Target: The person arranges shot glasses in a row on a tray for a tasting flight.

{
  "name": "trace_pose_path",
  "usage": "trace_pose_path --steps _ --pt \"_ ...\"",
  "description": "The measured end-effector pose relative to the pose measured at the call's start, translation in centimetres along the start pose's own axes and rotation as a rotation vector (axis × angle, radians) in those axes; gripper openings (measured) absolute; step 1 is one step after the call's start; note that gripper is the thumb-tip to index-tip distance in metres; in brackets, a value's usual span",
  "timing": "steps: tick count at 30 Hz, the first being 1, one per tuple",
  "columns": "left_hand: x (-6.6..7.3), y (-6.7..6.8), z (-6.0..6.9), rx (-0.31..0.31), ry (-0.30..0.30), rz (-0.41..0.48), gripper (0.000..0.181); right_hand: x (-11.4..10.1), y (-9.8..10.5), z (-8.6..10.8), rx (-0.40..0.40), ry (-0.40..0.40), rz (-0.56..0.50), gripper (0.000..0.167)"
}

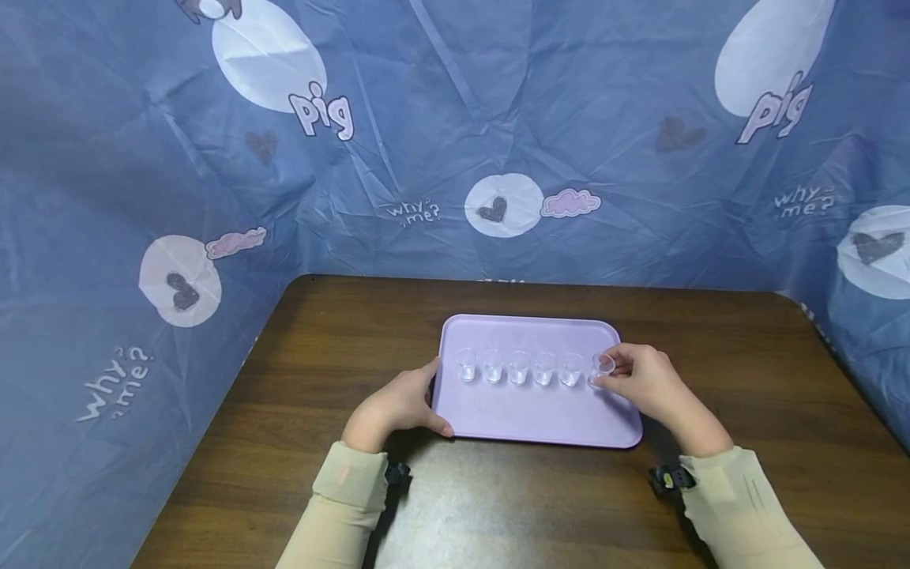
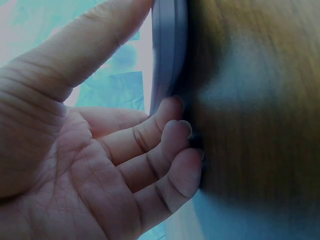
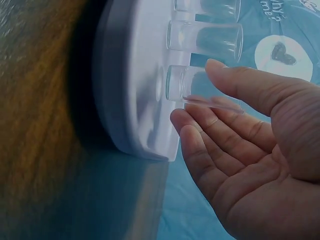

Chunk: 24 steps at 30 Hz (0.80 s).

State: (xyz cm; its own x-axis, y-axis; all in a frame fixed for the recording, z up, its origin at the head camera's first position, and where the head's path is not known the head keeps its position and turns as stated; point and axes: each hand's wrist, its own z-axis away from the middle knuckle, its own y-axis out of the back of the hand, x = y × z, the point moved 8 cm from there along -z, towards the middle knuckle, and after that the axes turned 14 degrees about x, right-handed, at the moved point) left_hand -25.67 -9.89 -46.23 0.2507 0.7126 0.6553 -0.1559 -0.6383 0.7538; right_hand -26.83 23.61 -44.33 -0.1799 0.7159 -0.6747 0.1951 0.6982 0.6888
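A row of several small clear plastic cups (image 1: pixel 518 370) stands upright on a lilac tray (image 1: pixel 540 415). At the right end of the row, my right hand (image 1: pixel 650 383) pinches the last cup (image 3: pixel 195 86) between thumb and fingers. That cup is upright; whether its base touches the tray I cannot tell. My left hand (image 1: pixel 398 403) rests against the tray's left edge, thumb at the near left corner and fingers along the side. In the left wrist view, the loosely bent fingers (image 2: pixel 177 172) sit beside the tray's rim (image 2: pixel 167 45), close to the tabletop.
The tray lies on a dark brown wooden table (image 1: pixel 355 332). Blue printed fabric (image 1: pixel 426 158) hangs behind the table and along its sides. Both wrists carry a strapped device, such as the black one (image 1: pixel 671 478) on the right.
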Motion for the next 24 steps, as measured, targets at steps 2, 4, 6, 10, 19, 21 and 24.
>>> trace_pose_path --steps 2,4,6,10,19,21,24 --pt "-0.02 -0.03 -0.02 0.001 0.0 0.003 0.118 0.03 -0.07 0.02 -0.001 0.002 0.003 0.028" --pt "-0.06 -0.07 -0.04 0.0 0.003 0.005 0.117 0.11 -0.12 0.04 -0.001 0.003 0.005 0.028" --pt "-0.1 -0.1 -0.06 -0.001 0.007 0.002 0.118 0.16 -0.17 0.05 -0.001 0.007 0.005 0.028" --pt "-0.12 -0.11 -0.05 -0.004 0.016 -0.004 0.119 0.33 -0.36 0.06 -0.001 0.006 0.004 0.027" --pt "-0.17 -0.16 -0.07 -0.002 0.011 0.001 0.12 0.59 -0.6 0.1 -0.008 -0.016 0.007 0.029" --pt "-0.11 -0.11 -0.05 -0.002 0.01 0.002 0.12 0.57 -0.62 0.13 -0.009 -0.018 0.006 0.029" --pt "-0.06 -0.07 0.0 -0.003 0.009 0.001 0.12 0.55 -0.66 0.16 -0.011 -0.02 0.004 0.029"
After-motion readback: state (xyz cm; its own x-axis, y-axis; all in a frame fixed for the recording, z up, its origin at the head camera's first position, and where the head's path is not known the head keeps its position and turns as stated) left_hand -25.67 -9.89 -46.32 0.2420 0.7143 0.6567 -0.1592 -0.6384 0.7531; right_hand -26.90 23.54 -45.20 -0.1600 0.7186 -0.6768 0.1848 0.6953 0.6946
